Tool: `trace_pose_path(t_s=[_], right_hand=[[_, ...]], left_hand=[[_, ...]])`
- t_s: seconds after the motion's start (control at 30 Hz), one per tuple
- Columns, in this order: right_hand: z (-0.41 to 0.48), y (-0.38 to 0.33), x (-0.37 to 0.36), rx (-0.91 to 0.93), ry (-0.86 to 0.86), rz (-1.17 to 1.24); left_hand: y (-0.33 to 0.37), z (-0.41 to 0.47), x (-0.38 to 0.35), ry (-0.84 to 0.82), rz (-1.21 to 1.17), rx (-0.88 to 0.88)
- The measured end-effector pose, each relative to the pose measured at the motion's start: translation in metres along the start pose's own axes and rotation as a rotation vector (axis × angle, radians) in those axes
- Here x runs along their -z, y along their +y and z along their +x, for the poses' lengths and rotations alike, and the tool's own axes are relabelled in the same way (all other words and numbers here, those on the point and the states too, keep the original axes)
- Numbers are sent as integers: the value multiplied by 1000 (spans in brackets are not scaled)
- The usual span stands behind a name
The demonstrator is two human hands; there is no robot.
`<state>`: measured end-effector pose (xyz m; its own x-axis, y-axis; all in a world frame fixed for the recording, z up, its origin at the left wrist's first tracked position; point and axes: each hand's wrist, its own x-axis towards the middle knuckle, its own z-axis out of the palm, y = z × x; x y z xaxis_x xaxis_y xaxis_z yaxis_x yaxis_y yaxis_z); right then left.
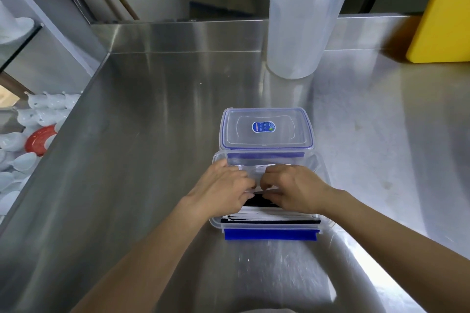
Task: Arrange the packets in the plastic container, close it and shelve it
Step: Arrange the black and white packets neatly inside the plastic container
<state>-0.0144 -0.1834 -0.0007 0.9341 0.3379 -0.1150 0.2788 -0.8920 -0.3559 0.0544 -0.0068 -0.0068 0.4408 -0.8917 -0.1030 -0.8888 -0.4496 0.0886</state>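
A clear plastic container (321, 221) with a blue clip (269, 234) on its near side stands open on the steel counter. Black-and-white packets (274, 217) stand on edge inside it in a row. Both hands reach into the container from above. My left hand (221, 190) and my right hand (292, 188) sit side by side, fingers curled onto the packets at the far part of the row. The clear lid (267, 129) with blue trim and a blue sticker lies just behind the container, touching its far edge.
A tall translucent jug (302, 20) stands at the back of the steel counter (152, 160). A yellow board (442, 12) leans at the back right. To the left, below the counter edge, lie several white dishes (38, 114) and a red item (39, 138).
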Motion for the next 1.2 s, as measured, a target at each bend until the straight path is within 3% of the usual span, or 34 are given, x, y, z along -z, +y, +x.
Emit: trace_pose_path(t_s=[0.17, 0.43, 0.63, 0.77, 1.03, 1.2], right_hand=[[-3, -1, 1, 16, -149, -114], [-5, -3, 0, 92, -40, -41], [-7, -4, 1, 62, -247, -97], [-3, -8, 0, 31, -283, -162], [0, -10, 5, 25, -245, -225], [-1, -1, 17, 29, -112, -251]], left_hand=[[-1, 1, -1, -67, 64, 0], [2, 2, -1, -40, 85, 45], [3, 3, -1, -32, 78, 49], [3, 2, -2, -31, 80, 59], [2, 2, -1, 21, 21, 75], [1, 2, -1, 88, -83, 96]])
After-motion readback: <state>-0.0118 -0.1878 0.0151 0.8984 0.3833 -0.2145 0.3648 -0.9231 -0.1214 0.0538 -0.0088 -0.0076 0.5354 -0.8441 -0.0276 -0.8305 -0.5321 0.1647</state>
